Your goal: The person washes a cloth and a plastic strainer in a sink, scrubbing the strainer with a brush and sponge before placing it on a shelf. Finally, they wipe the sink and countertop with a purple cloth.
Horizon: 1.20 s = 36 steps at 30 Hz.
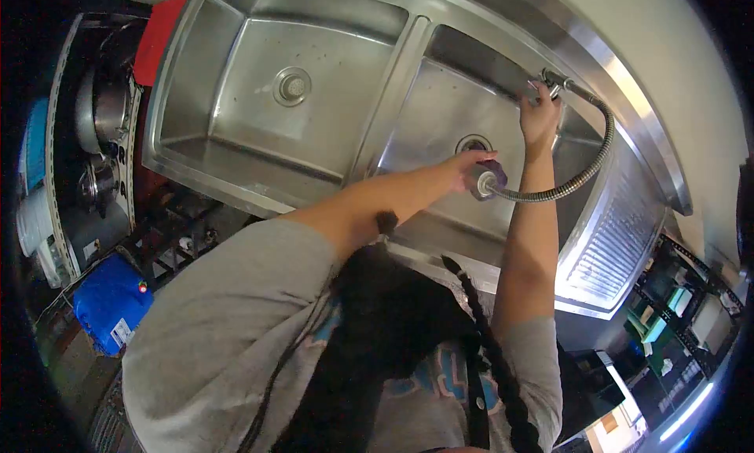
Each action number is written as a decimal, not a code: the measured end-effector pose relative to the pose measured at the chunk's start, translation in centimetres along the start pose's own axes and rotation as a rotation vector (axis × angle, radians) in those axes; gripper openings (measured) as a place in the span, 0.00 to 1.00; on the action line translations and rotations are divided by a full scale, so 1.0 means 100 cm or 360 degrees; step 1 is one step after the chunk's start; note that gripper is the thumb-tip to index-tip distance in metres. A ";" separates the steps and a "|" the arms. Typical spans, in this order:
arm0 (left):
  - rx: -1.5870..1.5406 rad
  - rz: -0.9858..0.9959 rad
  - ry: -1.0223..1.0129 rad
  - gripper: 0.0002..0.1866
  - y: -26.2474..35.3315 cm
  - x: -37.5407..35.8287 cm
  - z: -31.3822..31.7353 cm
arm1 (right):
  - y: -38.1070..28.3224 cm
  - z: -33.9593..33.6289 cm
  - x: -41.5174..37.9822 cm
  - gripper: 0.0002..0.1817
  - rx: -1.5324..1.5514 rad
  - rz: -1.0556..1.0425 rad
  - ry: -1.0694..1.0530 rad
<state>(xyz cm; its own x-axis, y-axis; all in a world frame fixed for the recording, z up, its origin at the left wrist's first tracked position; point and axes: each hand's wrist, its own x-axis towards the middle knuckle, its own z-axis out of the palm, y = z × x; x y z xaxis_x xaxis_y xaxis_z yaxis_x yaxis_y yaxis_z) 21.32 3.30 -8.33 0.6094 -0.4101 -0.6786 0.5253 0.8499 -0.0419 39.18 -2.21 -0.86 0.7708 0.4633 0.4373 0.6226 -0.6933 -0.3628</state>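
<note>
My left hand (459, 170) is over the right sink basin (440, 99), its fingers curled round a dark purplish, rounded thing (501, 172). What kind of thing it is I cannot make out. Directly above it is the spout end (486, 183) of the flexible metal faucet hose (603, 143), which covers part of it. The hose arches out from the back right of the sink. Farther back, my right hand (539, 117) is closed on the tap handle (554, 90) at the faucet's base. Below my left hand the drain (474, 143) is partly visible.
To the left lies a second steel basin (259, 123) with a drain strainer (293, 86). A ridged drainboard (616, 249) adjoins on the right. Pots (110, 111) fill a shelf at far left, above a blue bag (110, 300). Racks (675, 311) stand at lower right.
</note>
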 end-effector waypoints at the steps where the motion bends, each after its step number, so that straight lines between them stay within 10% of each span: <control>1: -0.0007 -0.0003 -0.0003 0.18 -0.001 0.003 -0.004 | 0.004 0.006 0.002 0.16 -0.0192 -0.0028 -0.0006; 14: 0.0191 0.0498 -0.0016 0.11 0.045 -0.026 -0.020 | 0.012 0.039 -0.016 0.25 0.1507 0.0846 0.0721; 19: 0.1088 0.1290 0.0313 0.12 0.058 -0.048 -0.009 | -0.015 0.025 -0.106 0.33 0.2246 0.1865 0.0024; 22: 0.1829 0.1675 0.0795 0.15 0.046 -0.074 -0.004 | -0.080 0.039 -0.183 0.21 0.3354 0.2797 -0.0472; 29: 0.2603 0.1783 0.0701 0.17 0.013 -0.105 -0.016 | -0.155 0.049 -0.175 0.21 0.3405 0.1799 -0.0122; 32: 0.2190 0.2131 0.1137 0.20 0.020 -0.072 -0.032 | -0.143 0.060 -0.175 0.21 0.3350 0.1752 -0.0120; 34: 0.1418 0.1454 0.0865 0.21 0.037 -0.099 -0.014 | -0.124 0.078 -0.187 0.15 0.3257 0.1714 0.0248; 36: 0.1234 0.1434 0.0935 0.21 0.043 -0.091 -0.022 | -0.164 0.042 -0.160 0.13 0.2964 0.1821 0.0337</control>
<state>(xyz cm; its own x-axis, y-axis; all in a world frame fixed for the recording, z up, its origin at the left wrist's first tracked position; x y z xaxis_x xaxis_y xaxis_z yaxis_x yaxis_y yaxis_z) 16.78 11.43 -3.93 0.6786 0.5638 -0.4707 0.3958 0.2592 0.8810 17.19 4.07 -5.36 0.8554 0.2179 -0.4698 -0.4774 0.6835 -0.5522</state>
